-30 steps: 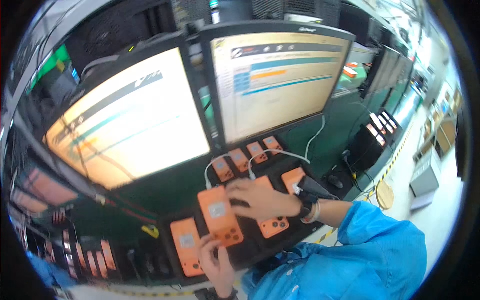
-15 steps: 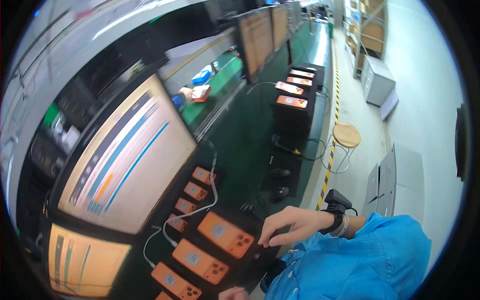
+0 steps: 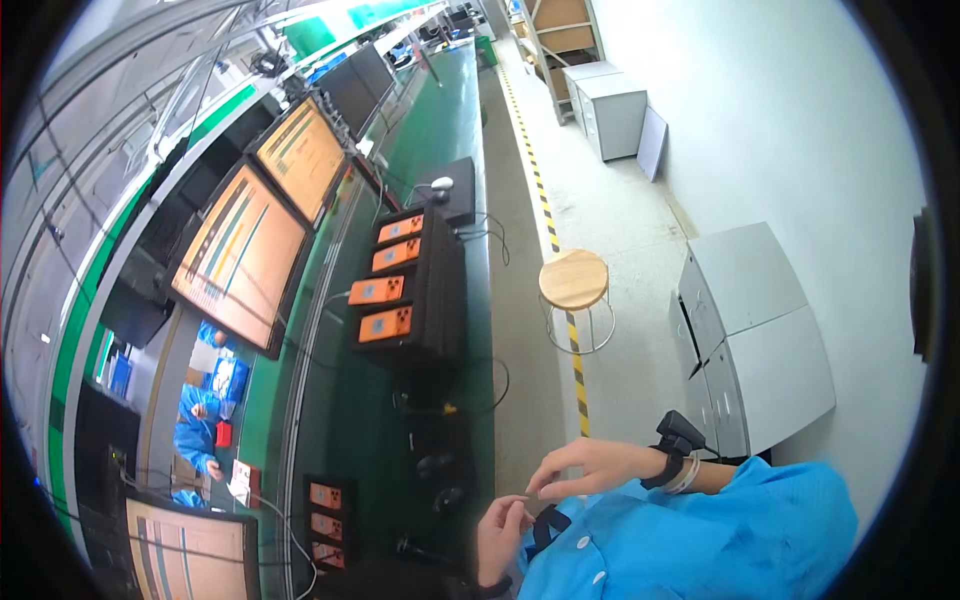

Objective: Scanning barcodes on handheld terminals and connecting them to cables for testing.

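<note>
In front of my blue smock, my left hand (image 3: 502,535) and my right hand (image 3: 580,468) come together at the fingertips. Both have loosely bent fingers with thumbs a little apart, and nothing visible is held in either. A dark strap with a black box-shaped device (image 3: 680,432) sits on my right wrist. Left of my hands, small orange phones (image 3: 326,525) lie in a dark holder on the green bench (image 3: 375,440). Farther along, orange phones (image 3: 376,291) rest in a row on a black stand (image 3: 435,300), backs up.
A round wooden stool (image 3: 574,279) stands by the yellow-black floor stripe (image 3: 578,385). Grey cabinets (image 3: 765,335) line the right wall. Monitors (image 3: 240,255) flank the bench, with cables (image 3: 505,385) at its edge. A co-worker's blue sleeve (image 3: 195,425) shows across it.
My view has swung right and along the bench. The large phones near my right hand are out of view. My left hand has come up beside my right.
</note>
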### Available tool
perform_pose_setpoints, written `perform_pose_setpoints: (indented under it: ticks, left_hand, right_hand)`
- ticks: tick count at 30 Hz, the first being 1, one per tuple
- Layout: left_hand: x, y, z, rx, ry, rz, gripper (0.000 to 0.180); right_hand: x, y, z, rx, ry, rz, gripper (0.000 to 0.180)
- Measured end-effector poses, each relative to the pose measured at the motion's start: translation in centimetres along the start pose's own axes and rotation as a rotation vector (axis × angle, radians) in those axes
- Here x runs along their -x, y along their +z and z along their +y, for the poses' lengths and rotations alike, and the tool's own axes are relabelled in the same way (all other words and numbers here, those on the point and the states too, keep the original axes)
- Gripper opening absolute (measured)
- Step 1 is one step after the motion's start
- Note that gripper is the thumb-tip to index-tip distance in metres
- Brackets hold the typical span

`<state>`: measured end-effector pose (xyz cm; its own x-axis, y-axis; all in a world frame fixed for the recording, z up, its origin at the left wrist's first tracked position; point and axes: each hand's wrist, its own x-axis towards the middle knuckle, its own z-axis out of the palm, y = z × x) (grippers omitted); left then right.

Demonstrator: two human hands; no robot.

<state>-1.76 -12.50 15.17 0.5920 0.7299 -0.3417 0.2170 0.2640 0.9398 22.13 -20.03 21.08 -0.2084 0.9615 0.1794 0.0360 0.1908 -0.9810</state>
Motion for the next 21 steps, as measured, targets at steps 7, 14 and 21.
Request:
perform_pose_setpoints:
  ticks: [7, 14, 21]
  left_hand:
    - [-11.5, 2.7, 3.0, -0.116, 0.036, -0.115, 0.017]
    - [-23.1, 0.9, 6.0, -0.116, 0.152, 0.043, 0.015]
    - [-37.0, -8.9, 7.3, -0.225, 0.399, 0.649, 0.021]
  right_hand:
    - [0.0, -6.6, 2.0, 0.127, 0.133, 0.078, 0.033]
    - [-6.2, -11.5, 5.3, 0.223, 0.209, -0.067, 0.035]
    - [-15.7, -20.3, 6.4, 0.366, 0.311, -0.150, 0.038]
